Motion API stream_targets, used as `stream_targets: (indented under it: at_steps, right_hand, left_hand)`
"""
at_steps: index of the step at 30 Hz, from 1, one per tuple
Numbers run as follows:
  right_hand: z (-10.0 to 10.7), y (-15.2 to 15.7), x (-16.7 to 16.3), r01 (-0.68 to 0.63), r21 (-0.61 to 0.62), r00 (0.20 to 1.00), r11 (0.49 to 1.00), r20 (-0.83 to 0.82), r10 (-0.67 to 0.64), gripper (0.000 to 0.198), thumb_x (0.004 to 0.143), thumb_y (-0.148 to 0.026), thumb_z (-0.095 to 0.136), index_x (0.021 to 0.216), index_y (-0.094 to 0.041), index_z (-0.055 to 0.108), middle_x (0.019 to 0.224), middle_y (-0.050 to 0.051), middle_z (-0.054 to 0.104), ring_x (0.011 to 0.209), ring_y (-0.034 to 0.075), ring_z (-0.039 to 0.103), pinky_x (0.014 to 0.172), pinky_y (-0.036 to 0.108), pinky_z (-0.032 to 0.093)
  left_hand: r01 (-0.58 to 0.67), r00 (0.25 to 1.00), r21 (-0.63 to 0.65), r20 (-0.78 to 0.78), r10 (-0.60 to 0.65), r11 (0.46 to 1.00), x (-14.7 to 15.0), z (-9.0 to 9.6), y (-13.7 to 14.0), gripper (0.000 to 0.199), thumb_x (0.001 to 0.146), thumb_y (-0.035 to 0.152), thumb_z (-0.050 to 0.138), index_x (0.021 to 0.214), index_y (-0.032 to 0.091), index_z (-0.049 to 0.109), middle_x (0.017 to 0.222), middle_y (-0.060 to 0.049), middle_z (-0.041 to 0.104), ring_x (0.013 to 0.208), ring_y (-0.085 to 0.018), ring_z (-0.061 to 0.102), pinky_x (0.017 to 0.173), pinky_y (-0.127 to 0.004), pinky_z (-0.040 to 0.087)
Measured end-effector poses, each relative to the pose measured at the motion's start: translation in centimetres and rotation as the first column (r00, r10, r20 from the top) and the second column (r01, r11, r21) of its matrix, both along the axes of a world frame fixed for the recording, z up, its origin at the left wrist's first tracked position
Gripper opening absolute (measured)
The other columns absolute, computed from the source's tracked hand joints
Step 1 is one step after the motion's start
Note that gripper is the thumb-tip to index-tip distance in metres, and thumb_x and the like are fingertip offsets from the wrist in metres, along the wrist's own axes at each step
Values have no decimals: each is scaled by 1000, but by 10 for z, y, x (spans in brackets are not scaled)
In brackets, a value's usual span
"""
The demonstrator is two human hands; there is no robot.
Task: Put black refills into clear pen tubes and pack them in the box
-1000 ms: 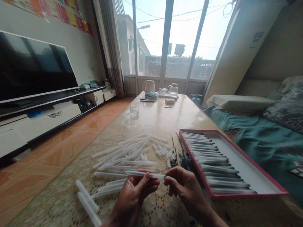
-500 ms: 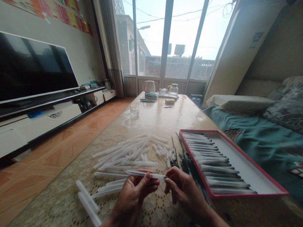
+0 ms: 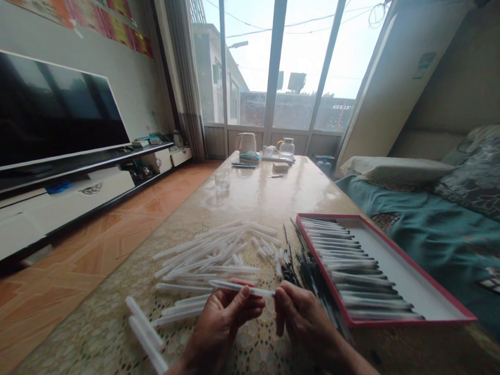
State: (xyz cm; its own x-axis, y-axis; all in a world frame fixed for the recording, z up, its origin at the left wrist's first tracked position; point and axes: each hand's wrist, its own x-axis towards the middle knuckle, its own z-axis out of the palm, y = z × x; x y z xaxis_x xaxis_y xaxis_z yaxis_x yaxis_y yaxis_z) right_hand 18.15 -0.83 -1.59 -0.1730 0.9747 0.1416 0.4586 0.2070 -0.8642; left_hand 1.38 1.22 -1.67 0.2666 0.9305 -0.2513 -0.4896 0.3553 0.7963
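Note:
A slim white pen [image 3: 262, 291] lies nearly level between my two hands, above the near part of the table. My left hand [image 3: 225, 319] is closed on its middle, thumb on top and fingers beneath. At the right end, the fingers of my right hand [image 3: 301, 309] pinch the pen and hide its tip. Loose white pen barrels [image 3: 203, 257] are piled just beyond my left hand. Past my right hand lie thin black refills [image 3: 312, 275] and several small white and black pen parts [image 3: 268, 248].
To the right, a red-rimmed box [image 3: 421, 274] holds a row of pens [image 3: 351, 255]. Two white barrels [image 3: 146, 336] lie at the near left. A drinking glass [image 3: 222, 181] stands farther back; a glass jug [image 3: 287, 147] and white kettle [image 3: 246, 142] are at the far end.
My right fingers have closed over the pen's right end, covering the dark tip that showed before. The left hand and pen have shifted very slightly right.

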Motion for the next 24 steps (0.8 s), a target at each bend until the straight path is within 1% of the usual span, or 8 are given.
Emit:
stream_targets:
  at_steps: [2, 5, 7, 12, 17, 19, 22, 24]
  right_hand:
    - [0, 0, 1, -3, -6, 1000, 1000, 12, 4, 49, 92, -52, 24, 64, -18, 46, 47, 1, 59, 43, 11, 53, 47, 19, 36]
    - [2, 0, 0, 23, -27, 1000, 999, 12, -23, 40, 90, -53, 31, 79, -18, 48, 50, 1, 62, 45, 12, 56, 48, 19, 37]
    - [2, -1, 0, 28, -25, 1000, 999, 16, -27, 36, 89, -52, 34, 84, -18, 46, 50, 0, 63, 45, 12, 57, 48, 19, 38]
    - [2, 0, 1, -6, -28, 1000, 1000, 30, 7, 46, 92, -50, 23, 68, -19, 46, 48, 2, 61, 43, 12, 56, 46, 19, 38]
    - [3, -1, 2, -14, -44, 1000, 999, 24, 15, 33, 90, -49, 34, 85, -18, 47, 51, 0, 63, 47, 12, 57, 48, 19, 39]
    - [2, -1, 1, -20, -40, 1000, 999, 18, 20, 34, 91, -49, 32, 81, -19, 46, 50, 0, 62, 45, 12, 56, 47, 18, 38]
    - [-2, 0, 1, -22, -40, 1000, 999, 17, 22, 43, 92, -50, 24, 70, -19, 44, 47, 1, 59, 41, 11, 55, 44, 18, 36]
    - [-2, 1, 2, -17, -43, 1000, 999, 21, 18, 44, 92, -50, 24, 71, -19, 46, 47, 1, 59, 42, 11, 55, 45, 19, 37]
  left_hand:
    - [5, 1000, 1, 4, -5, 1000, 0, -1, 0, 14, 69, 24, 72, 77, 14, 66, 64, -5, 73, 64, -16, 68, 64, -26, 53]
    - [-9, 1000, -3, 19, 9, 1000, 0, -3, 1, 14, 69, 24, 71, 77, 14, 66, 66, -5, 74, 64, -16, 68, 65, -26, 53]
    - [-13, 1000, -9, 23, 13, 1000, 0, -4, 2, 14, 69, 24, 71, 78, 14, 66, 66, -5, 73, 65, -15, 68, 66, -26, 53]
    - [15, 1000, 6, 24, -16, 1000, -1, -4, 2, 17, 68, 25, 73, 78, 14, 66, 66, -5, 73, 64, -16, 68, 63, -26, 53]
    - [0, 1000, -2, 22, 0, 1000, -1, -5, 4, 18, 68, 26, 73, 79, 14, 65, 67, -5, 73, 66, -15, 68, 65, -26, 52]
    - [7, 1000, -1, 18, -7, 1000, -1, -6, 4, 19, 67, 26, 73, 78, 14, 65, 67, -5, 73, 65, -15, 68, 64, -26, 52]
    - [19, 1000, 3, 8, -19, 1000, -1, -6, 4, 20, 66, 27, 74, 77, 14, 65, 64, -5, 73, 62, -16, 68, 62, -26, 52]
    - [13, 1000, 3, 11, -13, 1000, -1, -6, 4, 20, 66, 27, 74, 78, 14, 65, 65, -5, 73, 63, -16, 68, 63, -26, 52]
